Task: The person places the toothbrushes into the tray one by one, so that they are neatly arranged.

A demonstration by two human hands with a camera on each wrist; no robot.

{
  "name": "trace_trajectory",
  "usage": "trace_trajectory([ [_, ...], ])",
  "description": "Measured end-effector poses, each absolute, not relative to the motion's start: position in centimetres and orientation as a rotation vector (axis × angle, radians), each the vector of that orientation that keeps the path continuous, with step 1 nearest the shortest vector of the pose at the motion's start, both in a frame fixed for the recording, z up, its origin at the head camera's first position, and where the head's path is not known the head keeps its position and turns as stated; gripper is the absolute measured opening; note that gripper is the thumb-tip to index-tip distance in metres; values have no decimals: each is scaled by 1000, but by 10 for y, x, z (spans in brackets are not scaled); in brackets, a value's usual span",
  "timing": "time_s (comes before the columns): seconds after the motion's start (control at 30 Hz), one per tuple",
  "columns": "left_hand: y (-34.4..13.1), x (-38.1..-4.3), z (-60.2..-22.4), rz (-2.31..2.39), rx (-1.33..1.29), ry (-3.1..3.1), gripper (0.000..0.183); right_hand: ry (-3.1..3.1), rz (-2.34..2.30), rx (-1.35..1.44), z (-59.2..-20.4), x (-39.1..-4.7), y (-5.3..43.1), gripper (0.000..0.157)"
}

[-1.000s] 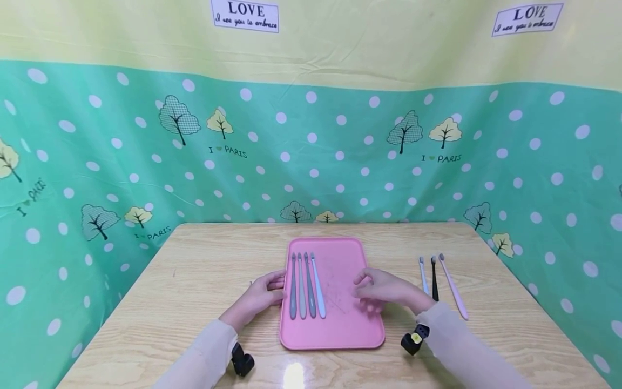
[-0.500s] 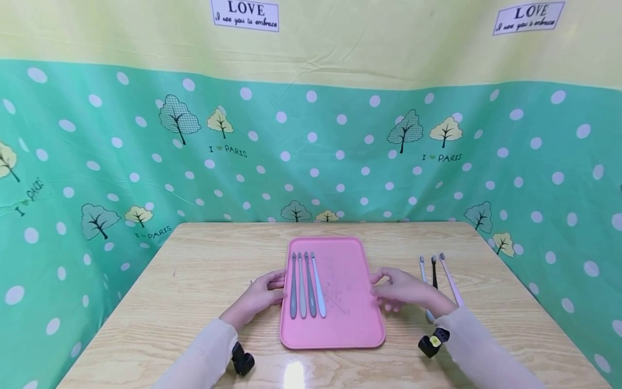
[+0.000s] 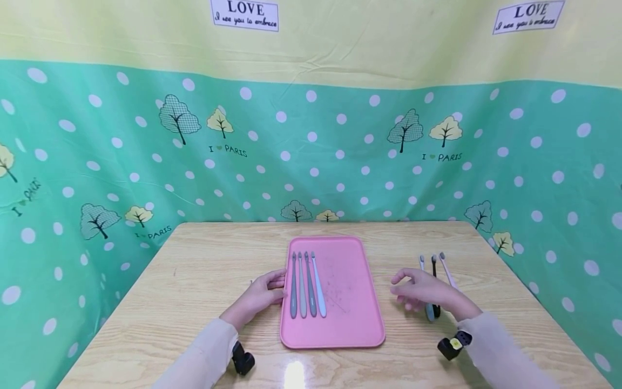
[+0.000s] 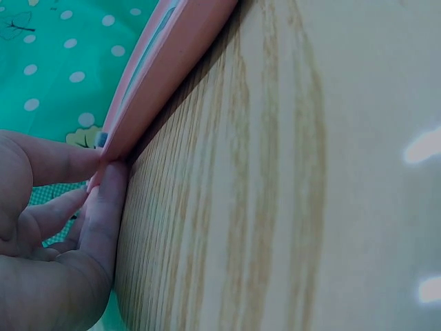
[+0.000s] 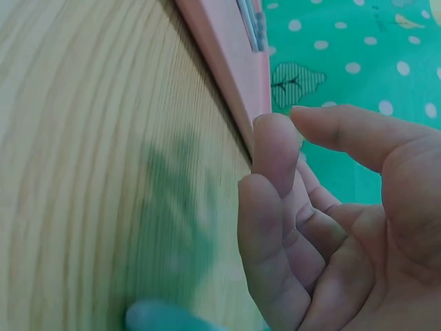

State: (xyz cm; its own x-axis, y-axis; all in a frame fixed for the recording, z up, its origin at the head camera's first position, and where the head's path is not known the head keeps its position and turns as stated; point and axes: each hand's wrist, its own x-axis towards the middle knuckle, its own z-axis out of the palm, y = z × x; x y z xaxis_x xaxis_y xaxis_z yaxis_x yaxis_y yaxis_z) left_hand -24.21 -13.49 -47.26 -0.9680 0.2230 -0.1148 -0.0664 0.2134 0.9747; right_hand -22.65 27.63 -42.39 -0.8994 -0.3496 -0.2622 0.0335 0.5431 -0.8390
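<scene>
A pink tray [image 3: 352, 319] lies on the table, with several toothbrushes [image 3: 311, 289] in grey and pale blue side by side on its left half. My left hand [image 3: 262, 294] pinches the tray's left rim; in the left wrist view, thumb and fingers meet at the edge [image 4: 148, 96]. Over the table right of the tray hovers my right hand [image 3: 427, 289], fingers loosely bent and holding nothing. Beside and partly behind it lie three toothbrushes: one blue [image 3: 430, 312], one black [image 3: 434, 263], one pink [image 3: 446, 268]. A blurred blue handle end [image 5: 162, 317] shows in the right wrist view.
The wooden table [image 3: 214, 254] has its far edge against a green and yellow printed curtain [image 3: 311, 135], which also runs along both sides. Light glares off the table's front [image 3: 293, 373]. Black wrist cameras [image 3: 242, 361] sit on both wrists.
My right hand has moved right, from above the tray's right side past its rim to beside the loose toothbrushes. The left hand and the tray have stayed in place.
</scene>
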Motion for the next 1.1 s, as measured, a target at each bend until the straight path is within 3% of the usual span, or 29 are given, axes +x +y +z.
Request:
trace_trajectory([
  [1.1,-137,-240,-470,1830,151,2241,63,2723,-1157,-48,-438,-201,330,30],
])
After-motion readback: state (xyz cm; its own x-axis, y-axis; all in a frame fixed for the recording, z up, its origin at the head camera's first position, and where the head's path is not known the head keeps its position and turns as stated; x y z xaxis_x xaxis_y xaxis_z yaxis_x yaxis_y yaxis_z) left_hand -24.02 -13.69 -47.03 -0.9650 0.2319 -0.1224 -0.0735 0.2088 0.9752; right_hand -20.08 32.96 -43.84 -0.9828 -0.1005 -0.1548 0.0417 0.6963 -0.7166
